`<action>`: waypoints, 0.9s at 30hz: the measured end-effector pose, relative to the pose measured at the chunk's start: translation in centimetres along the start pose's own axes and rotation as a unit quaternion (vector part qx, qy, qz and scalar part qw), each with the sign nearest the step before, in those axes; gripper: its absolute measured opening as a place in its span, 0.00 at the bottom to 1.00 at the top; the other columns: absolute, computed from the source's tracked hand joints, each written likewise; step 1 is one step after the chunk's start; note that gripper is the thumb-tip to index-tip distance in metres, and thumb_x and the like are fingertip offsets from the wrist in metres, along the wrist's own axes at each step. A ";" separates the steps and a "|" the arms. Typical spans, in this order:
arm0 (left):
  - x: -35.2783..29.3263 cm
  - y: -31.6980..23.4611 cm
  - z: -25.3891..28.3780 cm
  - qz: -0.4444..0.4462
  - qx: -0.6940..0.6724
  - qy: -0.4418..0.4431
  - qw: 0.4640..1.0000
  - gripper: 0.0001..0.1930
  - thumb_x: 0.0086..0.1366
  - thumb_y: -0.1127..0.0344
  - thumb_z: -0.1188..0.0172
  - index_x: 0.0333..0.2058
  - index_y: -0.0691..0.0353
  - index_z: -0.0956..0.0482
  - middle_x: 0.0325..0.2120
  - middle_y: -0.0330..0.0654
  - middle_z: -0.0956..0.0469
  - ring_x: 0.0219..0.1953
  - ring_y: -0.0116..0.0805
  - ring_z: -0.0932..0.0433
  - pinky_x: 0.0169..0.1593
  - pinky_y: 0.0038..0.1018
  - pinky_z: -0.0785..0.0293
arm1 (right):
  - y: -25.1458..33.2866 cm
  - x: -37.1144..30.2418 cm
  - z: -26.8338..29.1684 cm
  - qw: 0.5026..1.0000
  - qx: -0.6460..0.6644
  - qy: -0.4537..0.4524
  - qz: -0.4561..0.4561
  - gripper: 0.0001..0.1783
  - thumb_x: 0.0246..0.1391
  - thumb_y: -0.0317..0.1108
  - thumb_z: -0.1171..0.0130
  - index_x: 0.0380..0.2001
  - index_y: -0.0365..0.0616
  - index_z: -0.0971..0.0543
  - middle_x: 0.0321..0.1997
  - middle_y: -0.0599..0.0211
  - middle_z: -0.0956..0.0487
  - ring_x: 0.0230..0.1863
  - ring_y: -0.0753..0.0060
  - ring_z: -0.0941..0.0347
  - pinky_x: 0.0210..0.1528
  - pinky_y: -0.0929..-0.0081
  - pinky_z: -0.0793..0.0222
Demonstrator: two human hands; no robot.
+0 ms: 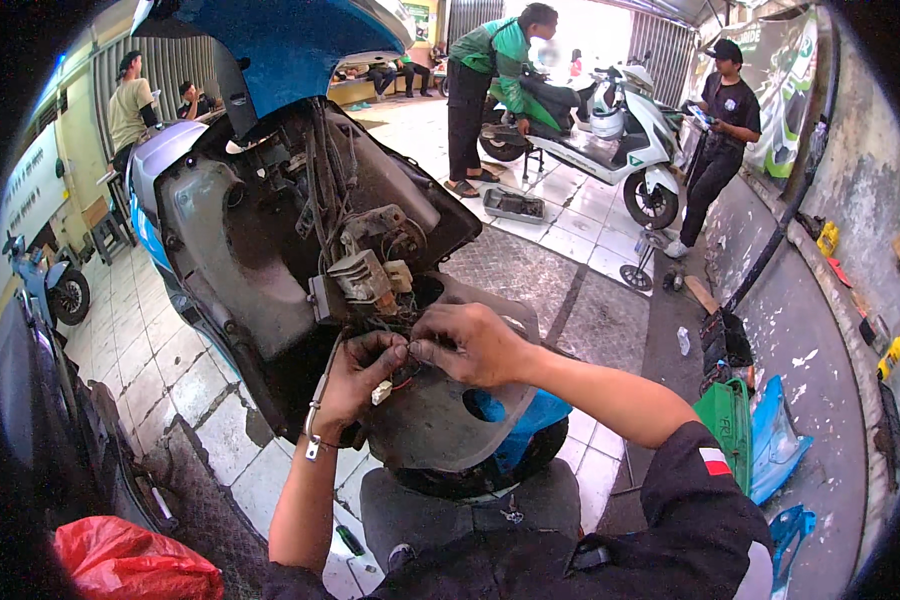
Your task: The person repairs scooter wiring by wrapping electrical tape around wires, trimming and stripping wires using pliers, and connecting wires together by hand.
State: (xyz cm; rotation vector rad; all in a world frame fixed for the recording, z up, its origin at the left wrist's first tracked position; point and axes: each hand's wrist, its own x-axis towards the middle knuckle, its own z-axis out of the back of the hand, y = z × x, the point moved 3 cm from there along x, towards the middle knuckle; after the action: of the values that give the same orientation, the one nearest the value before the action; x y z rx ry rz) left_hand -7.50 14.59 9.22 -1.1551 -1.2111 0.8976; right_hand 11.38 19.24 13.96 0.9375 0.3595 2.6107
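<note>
In front of me stands a scooter with its front panel off and its dark inner body bare. My left hand and my right hand are closed in pinches, fingertips nearly touching, among thin wires. What the fingertips hold is too small to make out. A white connector hangs just under the left fingers. Above the hands sit a finned metal part and a beige connector block. Below them is the dirty front fender, with blue at its right side. Loose cables run up toward the steering column.
A green crate, blue panels and a black toolbox lie at right by the wall. A red plastic bag is at lower left. Farther off, a person in green leans over a white scooter; another person stands right.
</note>
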 end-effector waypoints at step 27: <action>0.2 0.6 0.5 0.000 -0.001 0.010 1.000 0.08 0.69 0.64 0.37 0.39 0.64 0.18 0.32 0.29 0.22 0.35 0.18 0.27 0.40 0.19 0.31 | -0.6 0.2 0.3 0.985 -0.083 -0.003 0.151 0.11 0.54 0.36 0.38 0.39 0.46 0.20 0.35 0.62 0.21 0.36 0.56 0.22 0.39 0.60 0.26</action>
State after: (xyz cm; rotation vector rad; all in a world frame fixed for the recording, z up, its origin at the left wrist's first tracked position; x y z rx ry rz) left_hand -7.89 14.99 8.71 -1.1628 -1.1972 0.8826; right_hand 11.56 19.88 14.16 1.0098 -0.0075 2.8531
